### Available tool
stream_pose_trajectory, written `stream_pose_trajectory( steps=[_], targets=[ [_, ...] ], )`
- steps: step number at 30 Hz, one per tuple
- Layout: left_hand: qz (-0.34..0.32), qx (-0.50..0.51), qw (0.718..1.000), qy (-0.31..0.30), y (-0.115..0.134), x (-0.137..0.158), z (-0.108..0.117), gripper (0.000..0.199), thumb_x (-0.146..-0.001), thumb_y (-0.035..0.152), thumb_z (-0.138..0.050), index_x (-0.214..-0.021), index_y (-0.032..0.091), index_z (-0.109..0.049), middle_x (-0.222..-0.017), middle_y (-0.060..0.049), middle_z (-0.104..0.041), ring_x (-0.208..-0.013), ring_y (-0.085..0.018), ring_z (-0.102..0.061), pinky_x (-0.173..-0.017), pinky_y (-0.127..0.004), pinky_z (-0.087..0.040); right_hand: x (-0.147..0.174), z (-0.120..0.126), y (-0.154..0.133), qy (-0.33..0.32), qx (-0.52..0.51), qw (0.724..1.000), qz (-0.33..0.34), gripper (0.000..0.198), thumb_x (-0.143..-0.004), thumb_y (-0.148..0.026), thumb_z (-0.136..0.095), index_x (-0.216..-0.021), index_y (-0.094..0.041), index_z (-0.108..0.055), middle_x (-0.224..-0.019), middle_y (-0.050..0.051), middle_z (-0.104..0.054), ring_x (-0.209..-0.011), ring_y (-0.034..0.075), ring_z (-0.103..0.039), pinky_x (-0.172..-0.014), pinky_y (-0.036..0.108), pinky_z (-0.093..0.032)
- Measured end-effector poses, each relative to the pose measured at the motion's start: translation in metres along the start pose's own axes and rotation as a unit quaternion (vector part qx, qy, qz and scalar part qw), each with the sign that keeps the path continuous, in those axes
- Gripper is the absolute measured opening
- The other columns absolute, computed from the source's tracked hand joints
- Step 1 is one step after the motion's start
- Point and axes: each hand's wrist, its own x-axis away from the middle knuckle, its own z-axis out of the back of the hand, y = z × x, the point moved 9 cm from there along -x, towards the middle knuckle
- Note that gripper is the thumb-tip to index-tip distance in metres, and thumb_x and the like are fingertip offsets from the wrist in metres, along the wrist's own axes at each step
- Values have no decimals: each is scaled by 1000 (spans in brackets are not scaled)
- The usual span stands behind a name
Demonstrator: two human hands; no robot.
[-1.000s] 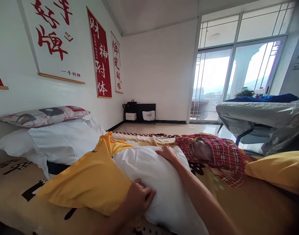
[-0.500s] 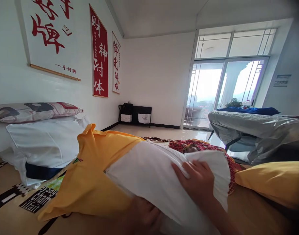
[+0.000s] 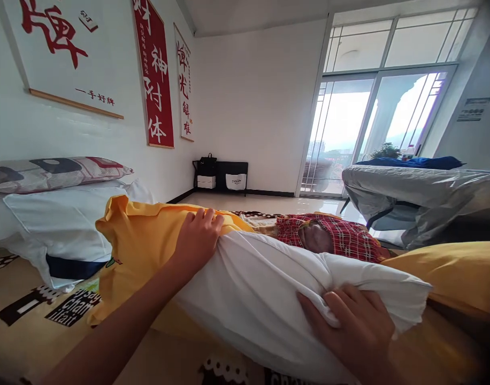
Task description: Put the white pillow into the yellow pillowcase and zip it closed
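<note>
- At your far left, a patterned pillow (image 3: 58,172) lies on top of a pile of white bedding (image 3: 64,211) with a dark blue band (image 3: 74,267) low on its side.
- Above them, a white scroll (image 3: 52,59) with red writing hangs on the wall, and a red scroll (image 3: 154,80) hangs to its right.
- Under everything near you is a beige sheet (image 3: 32,342) with dark printed shapes and lettering.
- Next comes the yellow pillowcase (image 3: 144,224), drawn over the left end of the white pillow (image 3: 261,294) in front of you; the rest of that pillow is bare and stretches to the right.
- Your left hand (image 3: 199,235) is closed, its fingers curled over the pillowcase near its open edge, where the white begins.
- Beyond, by the back wall, a black bag (image 3: 207,162) sits on a white box (image 3: 206,182).
- Behind the pillow lies a red plaid cloth (image 3: 349,238).
- Your right hand (image 3: 349,321) is partly closed, pinching a gathered fold of the white pillow between thumb and fingers, near its right end.
- Farther right, a plastic-draped tabletop (image 3: 413,184) carries a blue cloth (image 3: 425,162) and a plant (image 3: 386,150).
- At the right edge is a yellow pillow (image 3: 457,267).
</note>
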Motion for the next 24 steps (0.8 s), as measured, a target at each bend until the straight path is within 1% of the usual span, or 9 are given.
stream_pose_trajectory(
  steps=[3,6,9,13,16,19,21,22,24],
  targets=[
    [-17,-7,1000,2,6,-13,6,24,-79,0,-43,-87,15,-60,-84,-9,-58,-81,-25,-53,-66,-37,-34,-3,3,-10,-11,-34,999,10,36,-81,-27,-71,-61,-22,-41,-48,-5,-45,-55,13,-39,-59,30,-28],
    [-39,2,999,-12,18,-35,2,22,-79,0,-44,-82,15,-59,-84,-9,-59,-83,-25,-55,-67,-36,-33,-9,5,-18,-22,-67,997,10,38,-84,-27,-67,-58,-21,-40,-48,-4,-43,-55,13,-38,-59,31,-26],
    [-63,62,994,-63,32,-54,-14,16,-78,5,-51,-84,15,-62,-85,-10,-62,-87,-26,-58,-68,-36,-35,-11,6,-27,-26,-90,995,18,38,-83,-24,-67,-57,-21,-39,-47,-4,-42,-55,13,-37,-58,31,-25],
    [-66,135,979,-134,50,-62,-30,10,-76,15,-58,-84,18,-65,-79,-7,-67,-76,-23,-63,-59,-32,-33,-10,2,-38,-28,-110,993,27,35,-83,-21,-64,-58,-20,-40,-49,-3,-44,-57,14,-36,-59,32,-22],
    [-78,138,977,-142,61,-59,-24,10,-79,18,-57,-85,18,-65,-80,-6,-68,-75,-23,-65,-56,-30,-32,-14,-14,-44,-41,-103,993,30,29,-84,-21,-56,-58,-20,-44,-51,-1,-48,-58,15,-37,-60,33,-22],
    [-117,130,975,-136,72,-53,-10,14,-85,14,-49,-87,16,-63,-84,-9,-68,-77,-22,-65,-58,-31,-34,-24,-44,-43,-74,-53,995,37,20,-81,-20,-53,-61,-20,-53,-53,1,-52,-60,16,-41,-63,34,-25],
    [-126,122,976,-128,74,-49,-3,15,-85,13,-47,-89,15,-62,-88,-10,-68,-79,-23,-65,-60,-32,-36,-30,-64,-34,-101,-19,994,31,17,-79,-19,-53,-62,-21,-56,-52,2,-54,-60,17,-44,-65,35,-27],
    [-113,121,978,-125,72,-47,-2,14,-85,13,-48,-90,15,-61,-89,-10,-67,-80,-24,-65,-60,-32,-36,-31,-71,-25,-113,-8,993,21,18,-79,-19,-53,-62,-21,-57,-52,2,-55,-60,17,-45,-66,35,-28],
    [-54,125,982,-127,61,-39,-6,14,-84,15,-50,-93,16,-61,-87,-9,-67,-80,-25,-65,-59,-31,-36,-28,-75,1,-124,-15,992,-10,20,-83,-24,-54,-64,-20,-58,-55,2,-57,-62,18,-47,-68,34,-30]
  ],
)
